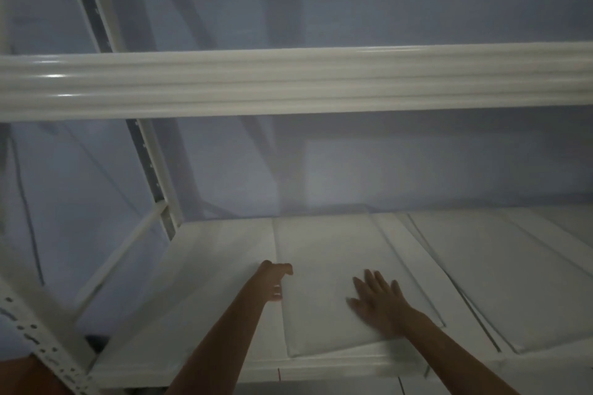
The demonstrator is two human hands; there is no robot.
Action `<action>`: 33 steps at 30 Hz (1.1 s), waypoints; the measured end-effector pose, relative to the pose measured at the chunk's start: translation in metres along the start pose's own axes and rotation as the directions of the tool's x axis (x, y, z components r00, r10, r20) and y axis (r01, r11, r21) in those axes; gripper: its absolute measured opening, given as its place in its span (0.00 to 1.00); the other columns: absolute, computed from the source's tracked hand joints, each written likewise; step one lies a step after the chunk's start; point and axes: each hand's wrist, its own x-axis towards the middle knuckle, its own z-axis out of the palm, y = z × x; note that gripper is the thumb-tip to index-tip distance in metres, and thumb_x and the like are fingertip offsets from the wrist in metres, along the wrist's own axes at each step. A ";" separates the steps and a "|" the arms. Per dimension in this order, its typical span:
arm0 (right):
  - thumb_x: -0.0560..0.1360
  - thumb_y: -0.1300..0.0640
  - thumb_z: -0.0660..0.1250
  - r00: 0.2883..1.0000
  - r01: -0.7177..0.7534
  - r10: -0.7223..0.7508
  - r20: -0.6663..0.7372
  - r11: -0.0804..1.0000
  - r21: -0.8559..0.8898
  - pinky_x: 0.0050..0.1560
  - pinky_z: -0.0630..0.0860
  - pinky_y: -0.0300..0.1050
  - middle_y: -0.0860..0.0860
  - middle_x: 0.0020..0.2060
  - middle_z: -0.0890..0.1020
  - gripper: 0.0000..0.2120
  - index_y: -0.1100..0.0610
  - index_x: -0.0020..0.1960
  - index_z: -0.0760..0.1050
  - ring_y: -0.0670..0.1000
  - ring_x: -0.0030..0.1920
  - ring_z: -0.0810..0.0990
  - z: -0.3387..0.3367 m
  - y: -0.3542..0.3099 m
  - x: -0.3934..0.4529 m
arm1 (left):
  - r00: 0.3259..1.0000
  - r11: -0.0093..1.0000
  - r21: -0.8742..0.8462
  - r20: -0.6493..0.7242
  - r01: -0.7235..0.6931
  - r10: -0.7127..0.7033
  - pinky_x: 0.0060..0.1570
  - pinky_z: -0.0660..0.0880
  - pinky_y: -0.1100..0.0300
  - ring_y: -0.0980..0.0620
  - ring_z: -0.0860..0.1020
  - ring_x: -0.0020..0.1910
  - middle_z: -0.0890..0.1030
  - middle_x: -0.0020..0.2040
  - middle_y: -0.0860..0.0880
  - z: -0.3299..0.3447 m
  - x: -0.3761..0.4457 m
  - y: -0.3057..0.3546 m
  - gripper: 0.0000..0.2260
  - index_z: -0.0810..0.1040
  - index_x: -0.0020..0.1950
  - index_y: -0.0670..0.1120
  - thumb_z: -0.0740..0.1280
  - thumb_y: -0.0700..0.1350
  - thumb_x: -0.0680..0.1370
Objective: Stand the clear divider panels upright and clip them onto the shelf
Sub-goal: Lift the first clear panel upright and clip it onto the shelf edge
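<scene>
A clear divider panel point(324, 269) lies flat on the white shelf point(205, 292), near its left half. My left hand point(272, 280) curls over the panel's left edge, fingers bent around it. Palm down with fingers spread, my right hand point(377, 301) rests flat on the panel's right part. A second clear panel point(500, 279) lies flat to the right, with a further one at the far right edge point(564, 224). All panels lie down; none stands upright.
The white beam of the upper shelf point(288, 82) crosses the view above my hands. A perforated white upright point(150, 176) stands at the shelf's back left, another point(45, 349) at the front left. A bluish wall is behind.
</scene>
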 end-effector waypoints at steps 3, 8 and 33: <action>0.48 0.21 0.22 1.000 0.013 -0.013 -0.022 1.000 0.022 0.75 0.41 0.61 0.56 0.79 0.42 0.64 0.50 0.78 0.44 0.57 0.78 0.40 0.004 0.001 0.002 | 0.998 0.998 -0.033 -0.017 0.052 -0.052 0.32 0.69 0.63 0.50 0.71 0.31 0.72 0.34 0.43 -0.003 -0.001 0.003 0.10 0.68 0.39 0.41 0.70 0.41 0.72; 0.38 0.20 0.19 1.000 0.015 -0.014 -0.011 0.999 0.050 0.75 0.39 0.59 0.55 0.79 0.41 0.73 0.50 0.78 0.42 0.56 0.78 0.39 0.002 0.007 0.003 | 0.995 0.974 -0.210 0.070 0.089 -0.076 0.31 0.72 0.62 0.51 0.73 0.29 0.74 0.31 0.45 -0.005 -0.001 -0.002 0.08 0.74 0.37 0.41 0.71 0.40 0.71; 0.62 0.30 0.69 0.917 0.385 -0.397 -0.020 0.875 0.293 0.58 0.68 0.44 0.53 0.71 0.67 0.52 0.42 0.75 0.43 0.53 0.68 0.70 -0.092 -0.166 -0.049 | 0.783 0.684 -0.444 -0.069 -0.579 0.618 0.50 0.80 0.47 0.40 0.81 0.53 0.80 0.58 0.39 -0.084 -0.075 0.015 0.08 0.76 0.48 0.41 0.69 0.37 0.70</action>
